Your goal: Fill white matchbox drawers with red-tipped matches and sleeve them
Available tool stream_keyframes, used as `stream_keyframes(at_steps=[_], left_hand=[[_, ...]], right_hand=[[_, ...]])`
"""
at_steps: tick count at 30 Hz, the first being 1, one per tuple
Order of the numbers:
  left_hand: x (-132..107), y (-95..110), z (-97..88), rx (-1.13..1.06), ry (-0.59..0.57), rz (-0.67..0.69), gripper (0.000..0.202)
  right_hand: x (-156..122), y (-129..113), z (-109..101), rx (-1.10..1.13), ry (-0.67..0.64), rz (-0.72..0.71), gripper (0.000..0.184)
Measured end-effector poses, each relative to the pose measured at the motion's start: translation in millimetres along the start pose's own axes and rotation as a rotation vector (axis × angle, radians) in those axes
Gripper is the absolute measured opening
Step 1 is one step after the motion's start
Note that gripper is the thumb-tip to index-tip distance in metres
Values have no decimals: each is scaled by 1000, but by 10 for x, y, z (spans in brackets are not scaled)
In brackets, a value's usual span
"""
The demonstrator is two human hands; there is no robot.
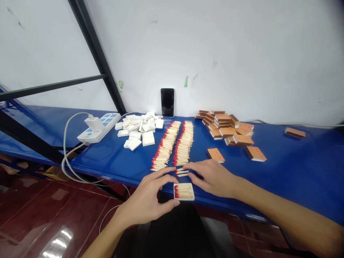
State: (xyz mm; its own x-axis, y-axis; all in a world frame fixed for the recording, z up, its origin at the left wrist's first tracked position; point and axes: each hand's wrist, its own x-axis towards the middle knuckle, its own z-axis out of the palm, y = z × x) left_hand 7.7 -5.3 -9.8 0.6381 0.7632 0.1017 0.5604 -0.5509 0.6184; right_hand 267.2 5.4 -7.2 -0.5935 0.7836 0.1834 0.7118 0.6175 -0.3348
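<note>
Between thumb and fingers, my left hand (146,195) grips a small white matchbox tray (184,199) at its left end, by the table's front edge. Red-headed matches (184,191) lie side by side inside it. Just beyond the tray are a few loose matchsticks (182,173), with my left index fingertip at their red heads. My right hand (212,177) has its thumb and index finger around their plain ends. Behind them, two long rows of matches, a left row (167,145) and a right row (185,143), run toward the wall, heads to the left.
White trays (141,125) are heaped at the back left, near a white power strip (100,127) with a plugged-in charger. A phone (167,103) leans on the wall. Orange-brown matchbox sleeves (228,129) are piled at the right, with a single sleeve (295,133) farther right.
</note>
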Motion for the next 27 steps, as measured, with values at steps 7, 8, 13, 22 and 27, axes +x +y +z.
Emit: stream_keyframes(at_steps=[7, 8, 13, 22, 27], left_hand=[[9, 4, -1, 9, 15, 10, 34], [8, 2, 0, 9, 13, 11, 34], [14, -1, 3, 4, 5, 2, 35], [0, 2, -7, 1, 9, 16, 35], [-5, -5, 2, 13, 12, 19, 36]], right_hand=[[3, 12, 10, 1, 46, -14, 27], [1, 13, 12, 4, 47, -20, 26], [-1, 8, 9, 10, 57, -27, 25], [5, -12, -12, 41, 3, -22, 25], [6, -18, -3, 74, 88, 33, 29]])
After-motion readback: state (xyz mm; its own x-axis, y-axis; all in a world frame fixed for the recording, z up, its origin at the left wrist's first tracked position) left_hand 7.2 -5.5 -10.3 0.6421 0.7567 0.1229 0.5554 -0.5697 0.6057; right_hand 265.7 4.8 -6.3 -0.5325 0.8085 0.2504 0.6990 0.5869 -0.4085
